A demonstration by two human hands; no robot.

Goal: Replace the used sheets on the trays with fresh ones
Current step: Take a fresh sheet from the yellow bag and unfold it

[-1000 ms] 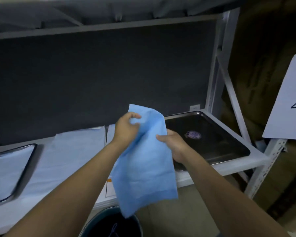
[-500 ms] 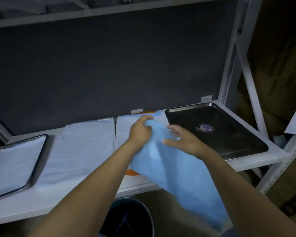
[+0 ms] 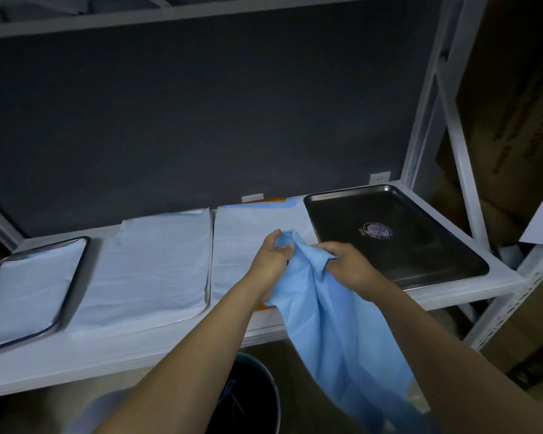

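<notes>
1. White metal shelf (image 3: pixel 170 349) before a dark back panel (image 3: pixel 201 120); at far left, a lined tray (image 3: pixel 78 267) carries a pale sheet (image 3: pixel 29 283).
2. Beside it lies a second pale sheet (image 3: pixel 151 261), seemingly over another tray, of which only a strip of rim shows.
3. Centre: the left hand (image 3: pixel 271 261) and right hand (image 3: pixel 348 264), fingers clamped on a crumpled blue sheet (image 3: pixel 336 339), hold it over the shelf's front edge, its tail hanging beside a dark bin (image 3: pixel 257 396) below.
4. Right: a bare steel tray (image 3: pixel 420 264) bearing a round sticker (image 3: pixel 377 230) sits on the shelf, just beside the right hand.
</notes>
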